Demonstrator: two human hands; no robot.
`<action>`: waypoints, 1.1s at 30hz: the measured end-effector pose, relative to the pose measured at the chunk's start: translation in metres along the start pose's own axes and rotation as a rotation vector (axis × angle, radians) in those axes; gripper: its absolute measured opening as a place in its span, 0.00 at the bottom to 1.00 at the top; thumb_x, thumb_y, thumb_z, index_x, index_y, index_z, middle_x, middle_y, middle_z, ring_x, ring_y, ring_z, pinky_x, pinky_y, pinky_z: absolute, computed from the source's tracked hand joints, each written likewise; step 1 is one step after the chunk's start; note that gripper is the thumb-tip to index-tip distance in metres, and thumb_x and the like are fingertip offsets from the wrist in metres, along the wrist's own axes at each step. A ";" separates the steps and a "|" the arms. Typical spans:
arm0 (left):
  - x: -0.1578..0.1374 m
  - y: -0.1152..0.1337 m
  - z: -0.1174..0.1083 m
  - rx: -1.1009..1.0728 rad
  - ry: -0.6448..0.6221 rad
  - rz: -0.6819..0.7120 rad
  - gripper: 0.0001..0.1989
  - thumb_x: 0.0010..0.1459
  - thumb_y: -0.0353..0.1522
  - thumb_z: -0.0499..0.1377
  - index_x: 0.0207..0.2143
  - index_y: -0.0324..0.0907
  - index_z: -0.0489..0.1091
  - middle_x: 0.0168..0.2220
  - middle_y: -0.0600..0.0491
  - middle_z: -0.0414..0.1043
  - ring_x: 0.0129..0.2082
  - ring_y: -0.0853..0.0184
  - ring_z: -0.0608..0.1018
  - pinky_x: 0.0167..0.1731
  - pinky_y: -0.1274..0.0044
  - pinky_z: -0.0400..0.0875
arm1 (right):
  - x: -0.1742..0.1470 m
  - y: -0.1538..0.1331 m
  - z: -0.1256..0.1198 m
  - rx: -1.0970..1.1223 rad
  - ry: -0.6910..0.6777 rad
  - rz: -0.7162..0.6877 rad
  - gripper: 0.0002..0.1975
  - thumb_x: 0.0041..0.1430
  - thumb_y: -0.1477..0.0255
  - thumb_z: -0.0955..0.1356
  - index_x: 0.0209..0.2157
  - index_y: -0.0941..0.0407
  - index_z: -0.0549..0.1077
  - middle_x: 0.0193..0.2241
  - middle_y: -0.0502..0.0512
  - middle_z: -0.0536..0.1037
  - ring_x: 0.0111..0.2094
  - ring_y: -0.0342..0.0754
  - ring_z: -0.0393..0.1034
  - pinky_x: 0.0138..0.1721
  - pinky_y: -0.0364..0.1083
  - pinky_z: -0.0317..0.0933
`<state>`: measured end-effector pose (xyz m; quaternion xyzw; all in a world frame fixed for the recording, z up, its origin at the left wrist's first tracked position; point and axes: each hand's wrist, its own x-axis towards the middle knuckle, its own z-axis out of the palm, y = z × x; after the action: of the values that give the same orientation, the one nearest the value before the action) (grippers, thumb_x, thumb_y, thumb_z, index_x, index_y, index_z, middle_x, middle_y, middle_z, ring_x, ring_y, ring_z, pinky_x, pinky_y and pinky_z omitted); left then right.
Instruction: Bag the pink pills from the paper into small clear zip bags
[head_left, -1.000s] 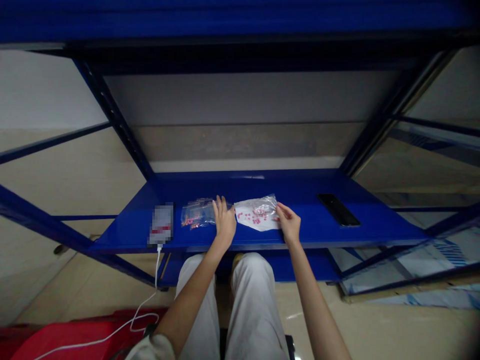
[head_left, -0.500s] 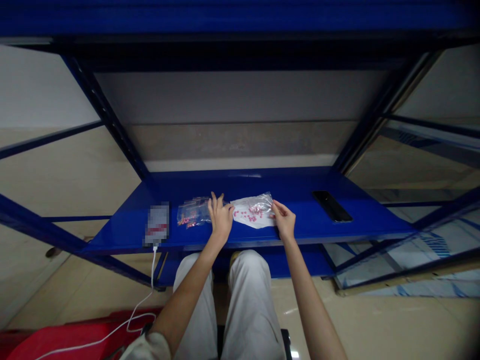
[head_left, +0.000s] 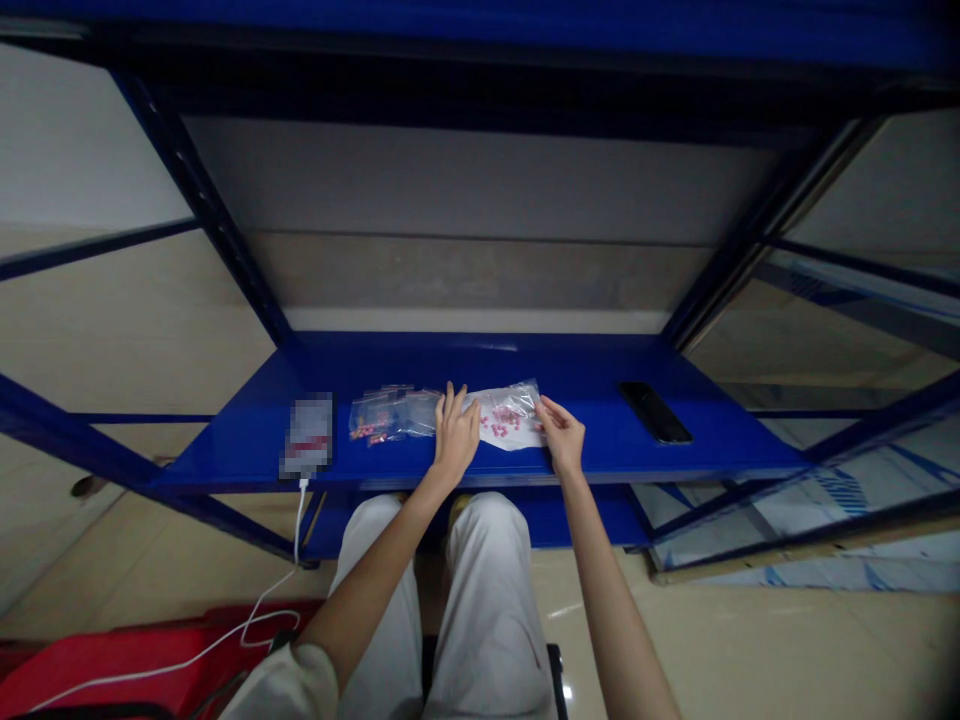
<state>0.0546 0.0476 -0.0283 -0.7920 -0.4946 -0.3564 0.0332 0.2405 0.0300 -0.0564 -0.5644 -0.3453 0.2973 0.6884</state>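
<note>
On the blue shelf, a clear plastic bag (head_left: 525, 396) lies over a sheet of white paper (head_left: 517, 440). Small pinkish-red beads (head_left: 505, 424) show on or in them; I cannot tell which. My right hand (head_left: 562, 434) pinches the bag's right edge between thumb and fingers. Fingers stretched out, my left hand (head_left: 457, 432) rests flat at the paper's left end and hides part of it. Left of that hand are small clear zip bags (head_left: 379, 412), overlapping, with reddish and orange beads in some of them.
A black phone (head_left: 656, 412) lies on the right of the blue shelf (head_left: 585, 365). At the left is a blurred-out device (head_left: 307, 435) with a white cable (head_left: 298, 530) hanging over the front edge. Blue posts and an upper shelf frame the space.
My left hand has shifted slightly right, onto the paper's left end, uncovering more of the small bags. The right hand keeps its pinch. The camera view has tilted a little.
</note>
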 end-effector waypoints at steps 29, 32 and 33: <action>0.111 0.031 0.044 -0.608 -0.463 0.145 0.08 0.48 0.36 0.61 0.28 0.42 0.76 0.29 0.54 0.78 0.33 0.69 0.78 0.35 0.82 0.67 | -0.004 -0.008 0.000 0.004 0.047 0.003 0.34 0.43 0.61 0.71 0.51 0.63 0.67 0.37 0.61 0.79 0.30 0.49 0.74 0.19 0.40 0.63; 0.111 0.028 0.046 -0.669 -0.441 0.142 0.07 0.47 0.35 0.62 0.27 0.41 0.76 0.27 0.55 0.78 0.31 0.70 0.78 0.33 0.83 0.66 | -0.004 -0.010 0.001 -0.037 0.082 0.003 0.33 0.44 0.59 0.70 0.50 0.62 0.68 0.34 0.60 0.80 0.24 0.46 0.72 0.17 0.40 0.61; 0.110 0.027 0.046 -0.687 -0.435 0.145 0.06 0.47 0.34 0.62 0.27 0.41 0.76 0.26 0.55 0.78 0.31 0.70 0.78 0.34 0.83 0.66 | -0.004 -0.010 0.001 -0.065 0.099 0.008 0.32 0.44 0.58 0.70 0.48 0.63 0.70 0.31 0.60 0.80 0.21 0.45 0.70 0.16 0.40 0.60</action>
<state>0.1292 0.1366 0.0114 -0.8465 -0.2852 -0.3219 -0.3136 0.2373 0.0256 -0.0469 -0.6017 -0.3183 0.2603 0.6847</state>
